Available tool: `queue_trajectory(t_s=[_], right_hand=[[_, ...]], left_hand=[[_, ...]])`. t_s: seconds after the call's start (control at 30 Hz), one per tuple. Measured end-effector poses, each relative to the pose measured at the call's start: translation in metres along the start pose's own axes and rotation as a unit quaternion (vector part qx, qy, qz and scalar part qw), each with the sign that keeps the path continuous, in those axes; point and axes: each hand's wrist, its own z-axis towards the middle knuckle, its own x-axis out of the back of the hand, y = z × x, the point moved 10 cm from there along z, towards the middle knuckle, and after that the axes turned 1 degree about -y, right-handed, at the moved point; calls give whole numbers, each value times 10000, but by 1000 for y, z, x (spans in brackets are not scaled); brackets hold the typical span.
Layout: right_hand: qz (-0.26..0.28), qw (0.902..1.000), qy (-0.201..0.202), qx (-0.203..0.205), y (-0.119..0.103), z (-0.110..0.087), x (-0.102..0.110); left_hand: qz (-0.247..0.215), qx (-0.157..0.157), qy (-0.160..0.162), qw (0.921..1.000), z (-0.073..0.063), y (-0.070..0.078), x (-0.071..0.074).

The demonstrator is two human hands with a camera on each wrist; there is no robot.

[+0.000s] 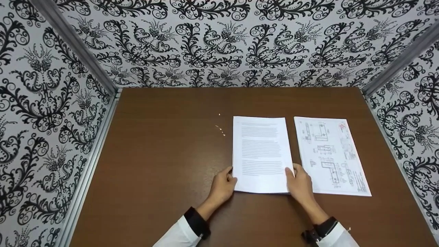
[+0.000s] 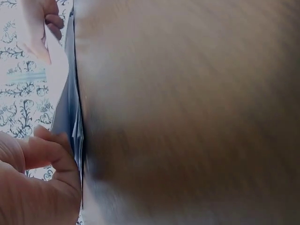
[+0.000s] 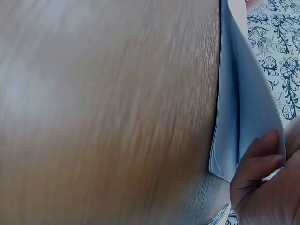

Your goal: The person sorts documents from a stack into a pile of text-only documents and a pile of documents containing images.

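A stack of printed sheets [image 1: 259, 154], covered in lines of text, lies on the brown table between my two hands. At its lower left edge, my left hand [image 1: 222, 185] grips the upper paper, thumb on top. On the opposite edge my right hand [image 1: 300, 183] pinches the same paper. The right wrist view shows the upper paper [image 3: 258, 98] raised off lower sheets [image 3: 225, 117], with curled fingers [image 3: 258, 161] at its corner. In the left wrist view the left hand [image 2: 44, 173] holds the paper's near side, and several lower sheet edges [image 2: 77, 133] fan apart beneath.
Right of the stack lies a sheet with technical drawings [image 1: 331, 156] and a red mark in its corner; my right hand is close to its left edge. Small pale scraps [image 1: 221, 129] dot the table [image 1: 164, 147]. Patterned walls [image 1: 219, 44] enclose the table's back and sides.
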Motion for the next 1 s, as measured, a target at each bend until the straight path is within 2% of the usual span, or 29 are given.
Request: queue_trajectory(t_s=[0.2, 0.43, 0.57, 0.73, 0.9, 0.97, 1.0], right_hand=[[-309, 9995, 34, 40, 2, 2, 3], [-697, 9968, 174, 359, -1, 1, 6], [-1040, 9924, 274, 606, -4, -1, 6], [-1501, 9834, 460, 911, -11, -5, 8], [-1781, 9752, 563, 1186, -17, -9, 11], [-1764, 9724, 636, 1388, -22, -12, 15], [-1743, 9700, 694, 1547, -25, -14, 17]], left_hand=[[166, 2, -3, 9999, 1, -1, 2], [480, 53, 134, 9987, -1, 1, 7], [619, 124, 148, 9979, -1, 0, 9], [750, 62, 203, 9970, 0, 1, 11], [1036, -63, 288, 9942, -1, 3, 15], [1256, -245, 389, 9910, -3, 8, 19], [1402, -444, 506, 9878, -4, 13, 23]])
